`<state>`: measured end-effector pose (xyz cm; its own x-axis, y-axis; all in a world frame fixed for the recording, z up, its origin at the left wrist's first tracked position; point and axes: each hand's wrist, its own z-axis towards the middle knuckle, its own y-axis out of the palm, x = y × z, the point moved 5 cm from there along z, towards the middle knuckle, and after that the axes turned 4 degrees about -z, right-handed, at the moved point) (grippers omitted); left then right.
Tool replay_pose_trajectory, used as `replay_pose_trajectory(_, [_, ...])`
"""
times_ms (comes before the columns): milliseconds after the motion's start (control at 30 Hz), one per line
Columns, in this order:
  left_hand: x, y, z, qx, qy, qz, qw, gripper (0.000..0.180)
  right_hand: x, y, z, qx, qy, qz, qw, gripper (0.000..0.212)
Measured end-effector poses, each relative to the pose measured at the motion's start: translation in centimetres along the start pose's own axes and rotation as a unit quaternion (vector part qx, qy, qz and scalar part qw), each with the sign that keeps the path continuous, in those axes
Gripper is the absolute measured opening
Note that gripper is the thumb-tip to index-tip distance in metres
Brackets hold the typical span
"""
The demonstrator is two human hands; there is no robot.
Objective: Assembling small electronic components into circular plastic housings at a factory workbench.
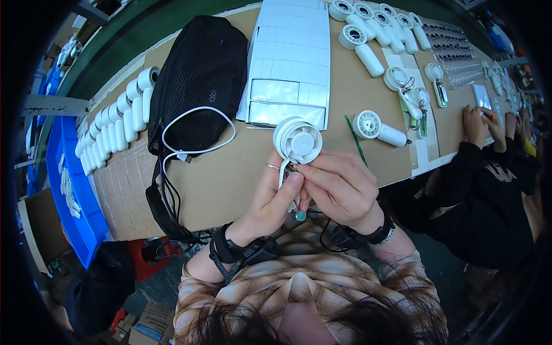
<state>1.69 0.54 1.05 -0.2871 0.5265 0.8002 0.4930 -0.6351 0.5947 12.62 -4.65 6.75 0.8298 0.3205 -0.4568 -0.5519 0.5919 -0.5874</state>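
Fan [305,142] gripped in left hand [270,201], right hand [345,190] pinched against it; cardboard [221,198] runs left toward near edge. One black bag [201,75], one blue tray [86,230], left.

A: What colour is the held fan unit [298,144]?
B: White, with red wires [297,203] and a teal-green cylinder end [301,216] below.
A: And the bag [201,75]?
B: Black, in a fine dotted mesh. The looped cable [231,138] is white.
A: Does the big carton [290,57] have a pattern?
B: Thin lines grid its white face. Tan cardboard [230,195] lies under it, and the thin strip [355,141] is dark green.
A: The shirt [305,276]?
B: Brown and cream plaid, against black wristbands [382,231].
A: The tray [86,230]?
B: Bright blue, its pieces [68,187] whitish.
A: The co-worker's top [468,221]?
B: Black, with a pale print [499,171].
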Motion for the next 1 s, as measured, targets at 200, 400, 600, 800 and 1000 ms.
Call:
replay_pose_trajectory(200, [0.0,-0.1,-0.3,-0.035,0.011,-0.072,0.997,0.049,-0.4,-0.9,0.1,0.038,0.036,0.011,0.999,0.027])
replay_pose_trajectory(400, [-0.2,0.0,-0.6,-0.043,0.014,-0.098,0.994,0.049,-0.6,-1.5,0.1,0.047,0.049,-0.005,0.998,0.029])
replay_pose_trajectory(600, [-0.1,-0.2,-0.8,-0.064,0.019,-0.082,0.994,0.051,-0.9,-1.7,0.2,0.05,0.007,-0.007,0.999,0.029])
replay_pose_trajectory(800, [0.8,0.6,-0.7,0.054,0.036,0.091,0.994,0.054,-1.0,-1.7,-0.1,0.034,-0.036,-0.022,0.999,0.032])
replay_pose_trajectory(1000, [1.5,1.0,-0.8,0.068,0.043,0.135,0.987,0.058,-1.3,-1.9,0.1,0.017,-0.067,-0.034,0.997,0.028])
